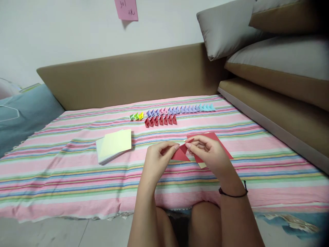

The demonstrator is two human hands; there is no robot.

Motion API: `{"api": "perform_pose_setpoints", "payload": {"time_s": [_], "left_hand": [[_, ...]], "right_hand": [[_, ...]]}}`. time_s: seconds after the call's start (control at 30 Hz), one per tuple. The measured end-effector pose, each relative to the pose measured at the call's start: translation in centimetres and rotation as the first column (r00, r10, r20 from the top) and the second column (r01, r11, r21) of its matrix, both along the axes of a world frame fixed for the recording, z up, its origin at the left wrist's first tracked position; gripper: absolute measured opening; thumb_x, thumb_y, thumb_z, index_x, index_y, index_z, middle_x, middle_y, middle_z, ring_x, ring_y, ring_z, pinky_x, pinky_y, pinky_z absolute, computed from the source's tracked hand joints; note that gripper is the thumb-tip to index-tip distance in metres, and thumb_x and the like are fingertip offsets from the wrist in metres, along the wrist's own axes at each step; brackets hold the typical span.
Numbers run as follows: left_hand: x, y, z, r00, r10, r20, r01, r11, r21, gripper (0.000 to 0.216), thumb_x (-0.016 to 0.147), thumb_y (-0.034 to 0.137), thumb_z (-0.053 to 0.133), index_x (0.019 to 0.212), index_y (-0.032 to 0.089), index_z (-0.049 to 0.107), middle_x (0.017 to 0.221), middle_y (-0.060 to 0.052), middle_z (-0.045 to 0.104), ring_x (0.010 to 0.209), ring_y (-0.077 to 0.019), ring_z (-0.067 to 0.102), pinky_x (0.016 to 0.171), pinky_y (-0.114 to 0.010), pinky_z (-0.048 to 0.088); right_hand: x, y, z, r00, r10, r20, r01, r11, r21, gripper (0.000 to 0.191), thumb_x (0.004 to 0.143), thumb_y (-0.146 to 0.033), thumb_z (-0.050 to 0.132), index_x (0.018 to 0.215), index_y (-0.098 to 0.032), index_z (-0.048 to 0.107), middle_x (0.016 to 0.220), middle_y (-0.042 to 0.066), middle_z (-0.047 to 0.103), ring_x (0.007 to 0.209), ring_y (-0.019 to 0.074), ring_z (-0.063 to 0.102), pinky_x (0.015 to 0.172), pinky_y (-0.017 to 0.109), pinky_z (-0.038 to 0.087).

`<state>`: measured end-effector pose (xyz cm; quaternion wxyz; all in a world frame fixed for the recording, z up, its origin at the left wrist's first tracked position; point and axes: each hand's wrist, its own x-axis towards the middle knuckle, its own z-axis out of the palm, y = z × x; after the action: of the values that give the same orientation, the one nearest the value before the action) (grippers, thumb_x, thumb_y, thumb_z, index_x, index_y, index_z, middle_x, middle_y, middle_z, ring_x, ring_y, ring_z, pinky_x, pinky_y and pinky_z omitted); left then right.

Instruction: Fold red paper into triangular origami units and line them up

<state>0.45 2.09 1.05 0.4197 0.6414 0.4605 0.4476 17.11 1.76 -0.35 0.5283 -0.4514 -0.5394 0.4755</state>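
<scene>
Red paper [180, 156] pinched by left fingers [171, 152] and right fingers [194, 149]; row of red folded pieces [161, 120] beyond, on striped cloth [77, 178].

left fingers [171, 151], right fingers [194, 148] pinch folded red paper [181, 155]

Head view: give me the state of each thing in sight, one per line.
Left hand: pinching the red paper piece
Right hand: pinching the same piece
Red paper piece: partly folded, held
Red sheet: flat, partly behind the right hand
Pale paper stack: lying flat, sheets askew
Small red pieces: folded, lined up
Striped cloth: spread, wrinkled
Pink note: on the wall, written on
Cushions: piled
</scene>
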Motion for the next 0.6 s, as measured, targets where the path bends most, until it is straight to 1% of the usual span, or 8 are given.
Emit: {"api": "perform_pose_setpoints", "payload": {"time_s": [0.13,0.27,0.37,0.43,0.53,0.6], "left_hand": [[0.04,0.08,-0.01,1.000,0.005,-0.002,-0.005,0.999,-0.035,0.022,0.077,0.036,0.062,0.087,0.019,0.074,0.092,-0.008,0.072,0.084,-0.0224,0.065,0.066,-0.027,0.051],[0.08,0.12,-0.04,0.999,-0.023,-0.028,0.022,1.000,-0.018,0.022,0.079,0.036,0.060,0.088,0.021,0.073,0.092,-0.008,0.072,0.085,-0.0220,0.066,0.070,-0.027,0.051],[0.16,0.02,0.06,0.996,-0.053,-0.066,0.055,0.998,0.025,0.022,0.082,0.034,0.056,0.088,0.022,0.074,0.092,-0.007,0.072,0.088,-0.0221,0.065,0.074,-0.028,0.050],[0.27,-0.11,0.18,0.995,-0.058,-0.086,0.063,0.996,0.055,0.021,0.082,0.034,0.056,0.087,0.023,0.074,0.091,-0.006,0.072,0.086,-0.0223,0.066,0.074,-0.029,0.050],[0.50,-0.23,0.27,0.995,-0.044,-0.085,0.052,0.994,0.099,0.018,0.079,0.032,0.060,0.087,0.023,0.074,0.088,-0.006,0.072,0.081,-0.0225,0.066,0.072,-0.030,0.051],[0.61,-0.21,0.20,0.993,-0.017,-0.121,0.035,0.988,0.150,0.017,0.080,0.030,0.059,0.084,0.023,0.073,0.085,-0.007,0.072,0.079,-0.0225,0.066,0.071,-0.031,0.051]], "right_hand": [[0.02,0.14,-0.13,0.999,-0.022,0.034,0.023,1.000,-0.011,0.024,0.075,-0.040,0.065,0.081,-0.018,0.060,0.066,0.000,0.061,0.064,0.0134,0.059,0.059,0.024,0.048],[-0.01,0.20,-0.26,0.998,-0.050,0.023,0.050,0.999,-0.004,0.022,0.074,-0.038,0.066,0.080,-0.018,0.060,0.069,0.000,0.059,0.066,0.0131,0.058,0.061,0.024,0.047],[0.01,0.21,-0.36,0.999,-0.041,0.009,0.041,0.999,-0.002,0.021,0.075,-0.037,0.066,0.081,-0.018,0.060,0.070,0.000,0.059,0.067,0.0130,0.057,0.061,0.024,0.047],[0.05,0.23,-0.40,0.999,-0.036,0.016,0.036,0.999,0.003,0.021,0.076,-0.038,0.065,0.081,-0.018,0.060,0.069,0.000,0.059,0.066,0.0127,0.057,0.060,0.024,0.046],[0.11,0.24,-0.35,0.999,-0.029,0.026,0.028,0.999,0.015,0.021,0.078,-0.039,0.063,0.082,-0.019,0.059,0.068,-0.001,0.058,0.065,0.0127,0.056,0.059,0.024,0.044],[0.12,0.20,-0.22,0.999,-0.022,0.046,0.021,0.999,0.030,0.020,0.079,-0.039,0.062,0.082,-0.019,0.059,0.067,-0.001,0.056,0.063,0.0127,0.054,0.057,0.024,0.043]]}}
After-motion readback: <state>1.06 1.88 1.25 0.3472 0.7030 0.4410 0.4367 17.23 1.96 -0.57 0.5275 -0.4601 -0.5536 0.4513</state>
